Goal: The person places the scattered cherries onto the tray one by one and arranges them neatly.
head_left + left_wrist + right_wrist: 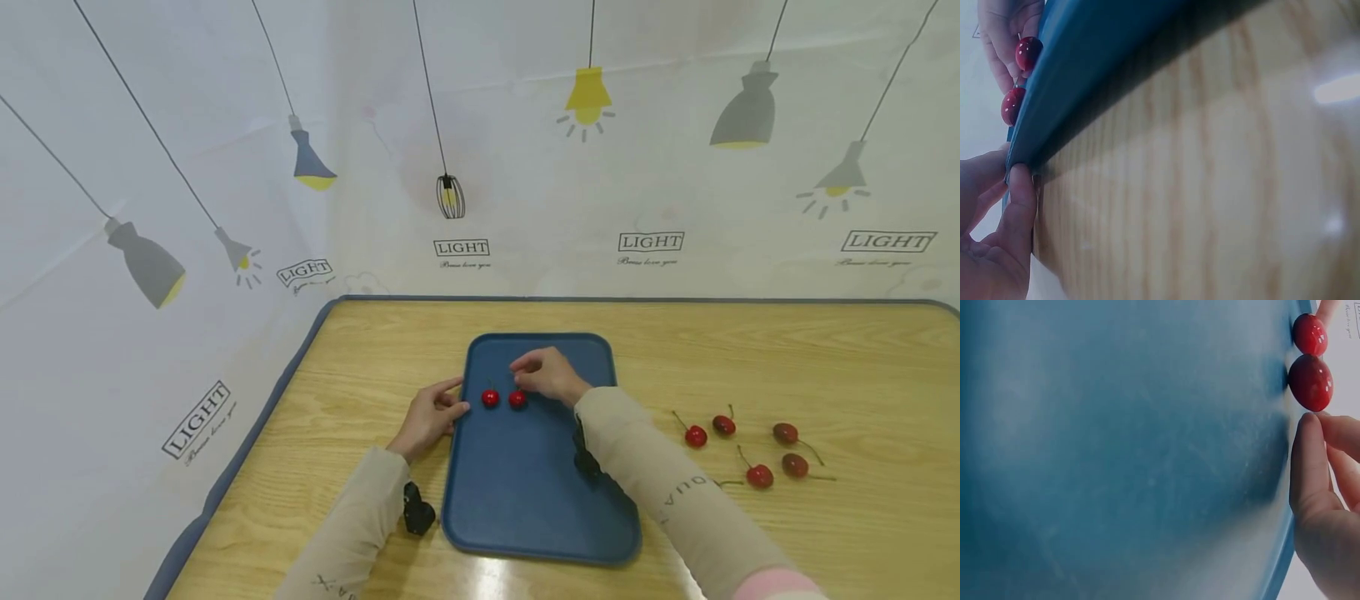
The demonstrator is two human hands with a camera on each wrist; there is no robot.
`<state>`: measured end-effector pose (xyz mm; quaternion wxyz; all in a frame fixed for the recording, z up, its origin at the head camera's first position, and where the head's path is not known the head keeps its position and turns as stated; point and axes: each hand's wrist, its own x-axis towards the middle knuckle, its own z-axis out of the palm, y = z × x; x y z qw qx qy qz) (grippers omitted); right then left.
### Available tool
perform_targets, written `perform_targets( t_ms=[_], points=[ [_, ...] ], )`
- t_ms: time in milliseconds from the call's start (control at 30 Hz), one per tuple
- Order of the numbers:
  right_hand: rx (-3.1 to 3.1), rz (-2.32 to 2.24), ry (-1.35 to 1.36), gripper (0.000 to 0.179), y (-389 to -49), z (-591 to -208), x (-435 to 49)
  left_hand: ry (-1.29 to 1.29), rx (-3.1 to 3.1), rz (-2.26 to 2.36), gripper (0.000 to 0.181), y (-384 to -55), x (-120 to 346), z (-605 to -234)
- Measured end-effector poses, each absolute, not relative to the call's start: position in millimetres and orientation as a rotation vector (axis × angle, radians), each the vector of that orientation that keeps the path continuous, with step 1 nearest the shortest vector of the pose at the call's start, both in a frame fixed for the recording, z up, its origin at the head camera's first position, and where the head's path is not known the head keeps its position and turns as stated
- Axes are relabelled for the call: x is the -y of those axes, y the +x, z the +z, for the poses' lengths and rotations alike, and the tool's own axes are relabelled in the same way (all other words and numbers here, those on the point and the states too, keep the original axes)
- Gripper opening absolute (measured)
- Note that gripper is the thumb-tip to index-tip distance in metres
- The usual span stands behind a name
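1. Right sleeve (675, 492) lies nearest the camera, crossing the right edge of the blue tray (517, 500).
2. Right-hand cherry (517, 399) sits in the tray's far half, slightly left of centre, its stem end toward the far edge.
3. Right hand (551, 375) is the nearer one; its thumb and forefinger close together at that stem end and seem to pinch it, though the stem between them is hidden. From the fingertips, the fruit lies toward the tray's near edge.
4. Left-hand cherry (490, 398) stands just beside, toward the tray's left edge, stem also pointing far.
5. Left hand (426, 419) grips the tray's left edge between thumb and fingers.
6. Five loose cherries (760, 476), stems on, lie beyond the tray's right edge on the tabletop (375, 350).
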<state>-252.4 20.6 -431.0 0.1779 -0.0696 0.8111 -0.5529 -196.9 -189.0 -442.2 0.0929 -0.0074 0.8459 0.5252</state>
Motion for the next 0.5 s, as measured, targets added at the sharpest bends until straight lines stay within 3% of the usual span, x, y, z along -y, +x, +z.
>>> perform_targets(
  t_ms=[500],
  points=[
    [-2.346, -1.553, -0.140, 0.020, -252.6, -431.8, -17.7, -0.027, -2.519, 1.545, 0.048, -197.1, 188.3, -442.0]
  ],
)
